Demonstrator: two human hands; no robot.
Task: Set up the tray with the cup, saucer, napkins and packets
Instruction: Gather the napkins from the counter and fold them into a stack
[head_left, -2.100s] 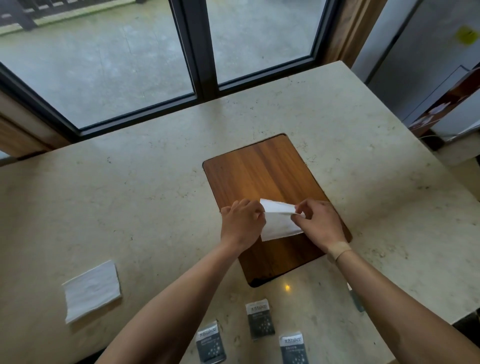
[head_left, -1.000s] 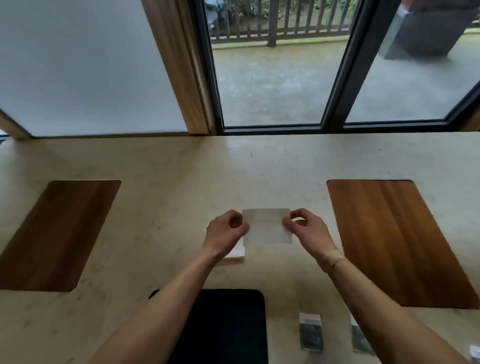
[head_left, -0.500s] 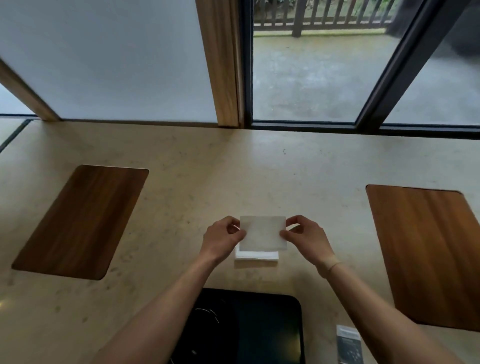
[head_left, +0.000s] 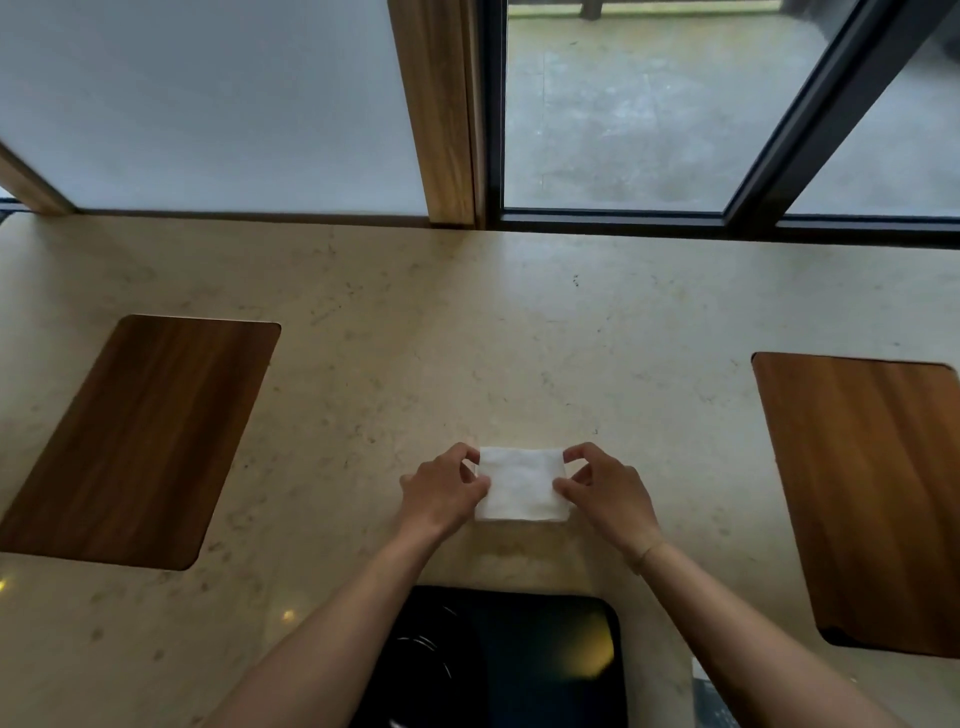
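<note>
At the bottom centre of the frame a black tray (head_left: 545, 654) is seen on the pale stone counter (head_left: 415, 322), with dark concentric rings at its left part that may be a saucer, though this cannot be told for certain; no cup is visible. At the bottom right edge a corner of a dark packet (head_left: 709, 693) is partly hidden behind the right forearm. Just above the tray, the folded white napkins (head_left: 521, 484) are found at lower centre. Half a second ago the upper napkin was held raised over the one lying on the counter; now it has been lowered onto it, so a single squared stack is formed. It is judged that the napkins are being readied and are not yet placed on the tray. The stack is pinched at its left edge by the left hand (head_left: 441, 493) and at its right edge by the right hand (head_left: 605, 491), each with thumb and curled fingers narrowly closed on the paper. Farther out, wooden inlays are set at mid-left (head_left: 135, 441) and mid-right (head_left: 872, 493), and a window (head_left: 649, 104) is seen along the top.
</note>
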